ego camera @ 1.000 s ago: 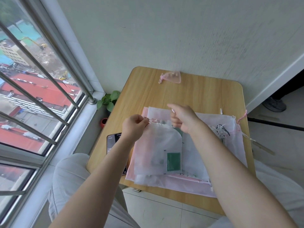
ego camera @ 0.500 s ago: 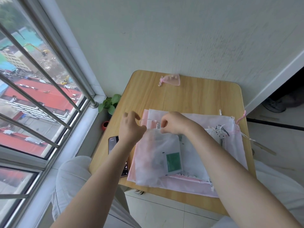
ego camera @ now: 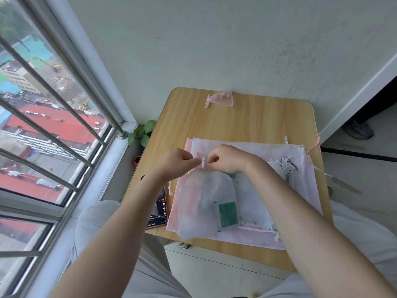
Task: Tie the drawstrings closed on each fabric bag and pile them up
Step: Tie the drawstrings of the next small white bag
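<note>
A sheer white fabric bag with a green card inside lies on top of a stack of white and pink bags on the wooden table. Its mouth is gathered narrow. My left hand and my right hand meet at that gathered mouth, each pinching the white drawstring that stands up between them. A small pink bag with its mouth cinched lies alone at the table's far edge.
A phone with a lit screen lies under my left forearm at the table's left edge. A barred window runs along the left, with a small green plant on the sill. A wall is just behind the table.
My hands, spread apart on the strings a second ago, have come together at the bag's mouth. The mouth has drawn in from wide to a narrow gather.
</note>
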Tool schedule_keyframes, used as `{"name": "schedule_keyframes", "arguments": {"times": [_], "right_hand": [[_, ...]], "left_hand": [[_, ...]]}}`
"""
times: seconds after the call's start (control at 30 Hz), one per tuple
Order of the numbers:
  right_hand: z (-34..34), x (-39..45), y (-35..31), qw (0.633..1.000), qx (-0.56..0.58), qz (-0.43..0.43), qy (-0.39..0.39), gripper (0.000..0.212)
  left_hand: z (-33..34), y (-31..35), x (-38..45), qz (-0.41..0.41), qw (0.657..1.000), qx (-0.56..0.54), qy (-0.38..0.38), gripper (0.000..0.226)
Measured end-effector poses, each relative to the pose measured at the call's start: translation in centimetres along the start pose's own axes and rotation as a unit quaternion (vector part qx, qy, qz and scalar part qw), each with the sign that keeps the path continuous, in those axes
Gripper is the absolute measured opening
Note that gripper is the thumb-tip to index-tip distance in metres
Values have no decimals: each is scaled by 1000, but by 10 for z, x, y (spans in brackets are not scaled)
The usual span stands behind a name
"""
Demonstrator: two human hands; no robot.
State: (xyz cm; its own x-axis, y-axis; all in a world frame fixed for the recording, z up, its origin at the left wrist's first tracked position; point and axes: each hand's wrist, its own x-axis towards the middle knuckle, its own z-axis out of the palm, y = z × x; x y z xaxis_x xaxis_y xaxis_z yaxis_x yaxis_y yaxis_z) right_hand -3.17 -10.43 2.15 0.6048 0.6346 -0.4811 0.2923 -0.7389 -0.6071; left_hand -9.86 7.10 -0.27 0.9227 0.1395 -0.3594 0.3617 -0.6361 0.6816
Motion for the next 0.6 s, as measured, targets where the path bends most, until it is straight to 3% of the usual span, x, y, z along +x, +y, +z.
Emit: {"name": "schedule_keyframes", "arguments": {"times": [0.13,0.27,0.43,0.53,0.6], "right_hand": [[1,2,-3,1000,-17,1,26,32],[3,3,-5,999,-28,8,43,29],[7,6,-3,999,-34,13,40,38],[6,4,-1,999,-6,18,40,47],[4,4,-1,999,18,19,37,49]], "left_hand": [[-5,2,-7,-29,981,-177,-75,31],[-4,-2,-10,13,948,-310,-78,23],[7,-9,-5,37,944,-317,-90,18],[12,-6,-2,-3,958,-285,-39,14],[14,-3,-1,-27,968,-250,2,23]]}}
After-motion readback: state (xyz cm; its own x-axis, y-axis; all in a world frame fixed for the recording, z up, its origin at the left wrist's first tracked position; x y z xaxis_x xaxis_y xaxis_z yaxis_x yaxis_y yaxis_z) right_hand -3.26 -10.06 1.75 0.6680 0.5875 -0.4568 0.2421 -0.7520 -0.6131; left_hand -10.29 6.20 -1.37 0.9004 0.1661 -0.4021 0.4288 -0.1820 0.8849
